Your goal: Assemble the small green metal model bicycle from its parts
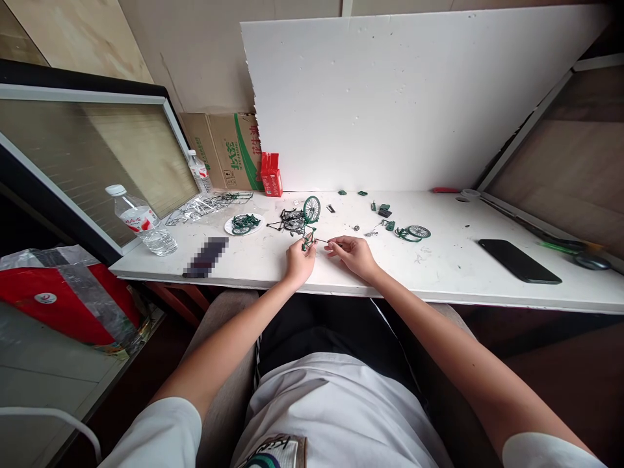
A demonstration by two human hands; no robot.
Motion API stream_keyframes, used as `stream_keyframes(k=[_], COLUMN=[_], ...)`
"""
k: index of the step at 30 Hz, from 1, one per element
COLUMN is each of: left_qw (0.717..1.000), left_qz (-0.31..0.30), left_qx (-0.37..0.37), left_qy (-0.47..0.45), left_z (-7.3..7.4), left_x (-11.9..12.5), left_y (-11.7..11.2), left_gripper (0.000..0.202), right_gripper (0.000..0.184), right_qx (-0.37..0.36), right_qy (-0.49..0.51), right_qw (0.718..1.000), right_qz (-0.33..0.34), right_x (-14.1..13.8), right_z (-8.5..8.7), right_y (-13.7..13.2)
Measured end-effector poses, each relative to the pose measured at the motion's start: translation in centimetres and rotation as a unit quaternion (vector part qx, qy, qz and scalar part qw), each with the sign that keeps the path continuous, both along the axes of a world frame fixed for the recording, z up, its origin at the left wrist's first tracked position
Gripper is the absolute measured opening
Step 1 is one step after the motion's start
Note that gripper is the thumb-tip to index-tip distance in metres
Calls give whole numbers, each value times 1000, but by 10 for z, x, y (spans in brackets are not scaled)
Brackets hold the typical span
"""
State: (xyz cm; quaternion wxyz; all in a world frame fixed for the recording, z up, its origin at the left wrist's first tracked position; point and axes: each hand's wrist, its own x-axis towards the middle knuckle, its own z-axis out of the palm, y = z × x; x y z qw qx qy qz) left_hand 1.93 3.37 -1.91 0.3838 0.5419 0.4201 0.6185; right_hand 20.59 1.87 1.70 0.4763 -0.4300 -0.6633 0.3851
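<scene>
My left hand (pixel 299 261) is closed on the near end of a green model bicycle frame (pixel 309 229), held just above the white table. A spoked green wheel (pixel 312 209) stands at the frame's far end. My right hand (pixel 351 255) pinches a thin dark rod (pixel 322 242), perhaps a small screwdriver, whose tip points left at the frame beside my left fingers. Whether the tip touches the frame I cannot tell. Behind the frame lie dark sprue pieces (pixel 291 221). Right of my hands, a loose wheel assembly (pixel 413 233) and small green parts (pixel 388 225) rest on the table.
A white plate (pixel 229 227) holds green parts, with plastic sprues (pixel 214 205) behind it. Water bottles (pixel 146 224), a red box (pixel 272 175) and a carton (pixel 227 156) stand at left. A black phone (pixel 519 261) lies at right, near a computer mouse (pixel 591 261).
</scene>
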Motion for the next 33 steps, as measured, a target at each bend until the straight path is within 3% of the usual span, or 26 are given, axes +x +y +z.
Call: stream_keyframes(k=[19,33], left_qw=[997,996], left_qz=[4,3], left_qx=[34,40], left_qy=[73,86], left_z=[7,-2], left_x=[1,0], left_y=[-9,-2], left_gripper=[34,31], right_gripper=[53,53], right_qx=[0,18], right_qy=[-9,-29], right_qw=[1000,999], right_qz=[-9,-23], right_x=[-2,-1], right_z=[3,3], right_y=[-2,-3])
